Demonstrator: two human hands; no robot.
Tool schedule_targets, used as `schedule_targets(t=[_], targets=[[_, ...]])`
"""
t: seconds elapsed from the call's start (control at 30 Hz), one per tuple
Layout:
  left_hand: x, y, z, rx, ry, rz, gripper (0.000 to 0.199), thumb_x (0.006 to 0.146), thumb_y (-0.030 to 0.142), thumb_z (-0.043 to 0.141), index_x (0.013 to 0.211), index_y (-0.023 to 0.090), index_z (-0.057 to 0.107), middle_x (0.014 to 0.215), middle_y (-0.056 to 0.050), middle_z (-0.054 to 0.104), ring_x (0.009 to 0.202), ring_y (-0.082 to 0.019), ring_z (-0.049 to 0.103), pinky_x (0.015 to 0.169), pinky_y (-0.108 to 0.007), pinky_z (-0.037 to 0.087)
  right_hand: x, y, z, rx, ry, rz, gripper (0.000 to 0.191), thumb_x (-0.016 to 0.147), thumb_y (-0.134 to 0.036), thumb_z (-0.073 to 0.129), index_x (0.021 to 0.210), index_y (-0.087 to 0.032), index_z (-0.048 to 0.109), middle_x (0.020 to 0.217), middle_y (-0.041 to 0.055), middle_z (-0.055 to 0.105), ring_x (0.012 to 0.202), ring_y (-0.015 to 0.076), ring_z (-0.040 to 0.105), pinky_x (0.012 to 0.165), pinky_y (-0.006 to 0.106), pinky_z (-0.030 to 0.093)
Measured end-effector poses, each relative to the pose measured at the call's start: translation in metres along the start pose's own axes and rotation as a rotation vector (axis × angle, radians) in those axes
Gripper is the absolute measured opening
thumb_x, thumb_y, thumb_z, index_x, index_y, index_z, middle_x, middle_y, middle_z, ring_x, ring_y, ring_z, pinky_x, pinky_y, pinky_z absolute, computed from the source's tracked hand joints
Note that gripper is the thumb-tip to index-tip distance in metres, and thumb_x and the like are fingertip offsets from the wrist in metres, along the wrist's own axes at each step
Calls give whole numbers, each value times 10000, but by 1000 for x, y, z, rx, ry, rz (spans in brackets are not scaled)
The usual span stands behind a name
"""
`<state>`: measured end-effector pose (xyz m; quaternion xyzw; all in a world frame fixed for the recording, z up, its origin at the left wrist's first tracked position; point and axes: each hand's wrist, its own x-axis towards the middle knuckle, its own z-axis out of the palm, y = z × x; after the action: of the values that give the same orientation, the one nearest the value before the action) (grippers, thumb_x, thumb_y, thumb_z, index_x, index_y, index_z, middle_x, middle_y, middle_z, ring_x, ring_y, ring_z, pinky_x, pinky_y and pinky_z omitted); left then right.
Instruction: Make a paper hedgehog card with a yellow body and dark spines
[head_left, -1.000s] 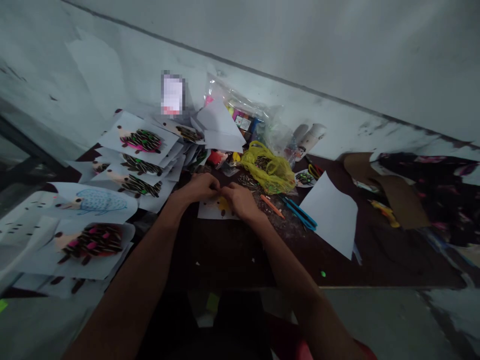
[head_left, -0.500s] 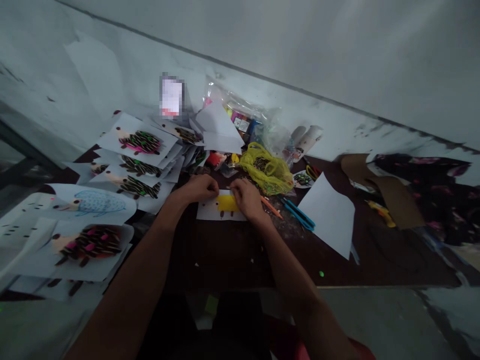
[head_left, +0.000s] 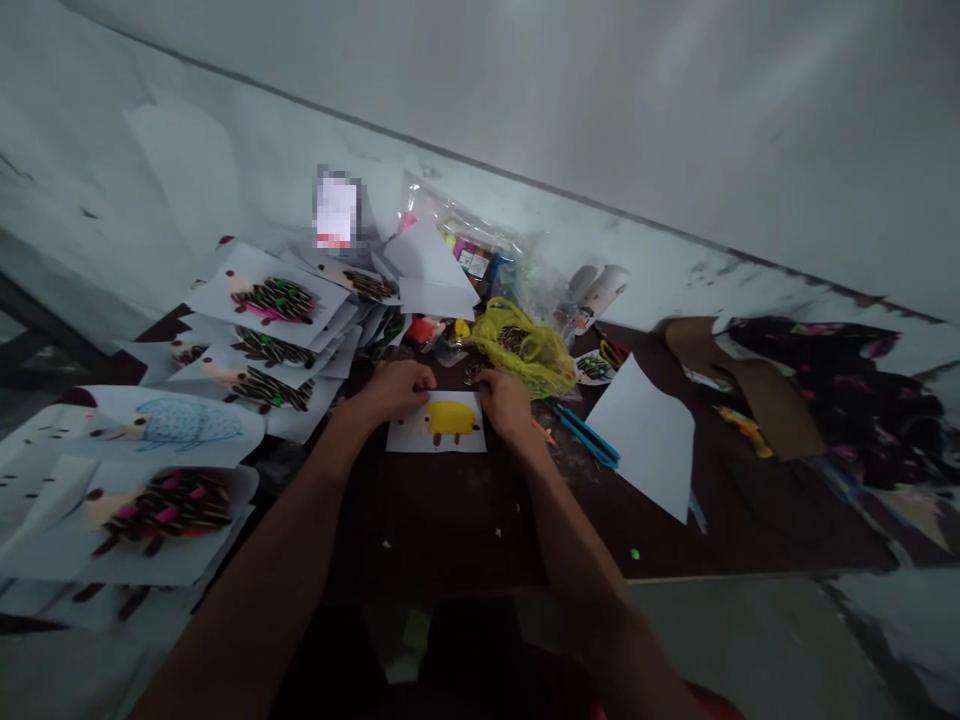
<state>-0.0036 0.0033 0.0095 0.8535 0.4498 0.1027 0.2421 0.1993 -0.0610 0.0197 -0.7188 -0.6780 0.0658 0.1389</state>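
Note:
A small white card (head_left: pixel 437 440) lies on the dark table between my hands. It bears a yellow hedgehog shape (head_left: pixel 450 417) with a pale face and brown feet. My left hand (head_left: pixel 399 388) rests at the card's upper left, its fingers curled together; what they hold, if anything, is hidden. At the card's upper right edge, my right hand (head_left: pixel 501 397) has thumb and fingertips pinched, and anything between them is too small to name. Just behind my right hand sits a yellow mesh bag (head_left: pixel 525 345) of small dark pieces.
Stacked hedgehog pictures (head_left: pixel 270 300) fill the left side. Blue scissors (head_left: pixel 585 434) and a white sheet (head_left: pixel 645 435) lie to the right, with brown cardboard (head_left: pixel 780 400) beyond. A clear plastic bag (head_left: pixel 465 225) leans on the wall.
My right hand has moved off the yellow shape to the card's right edge, so the whole shape now shows. The view has shifted slightly.

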Motion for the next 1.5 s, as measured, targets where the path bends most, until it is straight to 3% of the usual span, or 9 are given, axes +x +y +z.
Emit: schedule_targets(t=[0.2,0.33,0.6,0.73,0.93,1.1,1.5], targets=[[0,1,-1,16,-15,8,244,768,201,584,917,229,776,913,-33,768,867,-222,673,792,-317,457,0,8,-2,13,97,3,278,947,-206,525,1036,-209,789,1008,78,741,910,216,670,833,298,497],[0,2,-2,8,-15,-5,240,773,201,580,914,229,772,860,-29,763,823,-211,667,769,-309,447,7,4,3,10,50,-89,268,953,-231,550,1029,-219,807,1009,78,731,893,185,663,821,271,495],[0,1,-4,-74,-28,4,227,743,154,596,880,203,770,831,-58,750,811,-230,668,756,-328,419,21,-14,-3,-164,-132,-66,226,949,-222,592,1055,-219,792,1094,104,721,1010,240,669,807,307,485],[0,0,-3,-50,-21,6,232,751,171,590,891,209,770,848,-49,756,819,-222,673,767,-316,437,21,-16,-2,-168,-116,-83,233,983,-215,541,1078,-192,753,1138,129,694,1006,237,649,808,311,478],[1,-1,-3,-53,-16,5,255,744,172,585,911,212,773,848,-40,760,811,-209,669,770,-305,440,12,-11,-4,62,27,-148,249,993,-171,470,1066,-159,708,1028,97,710,941,209,633,854,310,470],[2,-3,-3,-54,-25,13,245,749,192,585,914,208,765,832,-42,752,796,-206,652,746,-306,425,-1,-12,-2,359,-54,-272,202,921,-125,544,1011,-180,716,962,38,727,877,164,641,826,268,465],[-1,-1,-6,-45,-31,18,198,781,203,574,876,202,748,788,-25,737,741,-183,625,681,-285,377,-9,-26,10,262,-97,-381,164,984,-173,576,990,-208,736,969,39,667,903,158,616,824,248,441]])
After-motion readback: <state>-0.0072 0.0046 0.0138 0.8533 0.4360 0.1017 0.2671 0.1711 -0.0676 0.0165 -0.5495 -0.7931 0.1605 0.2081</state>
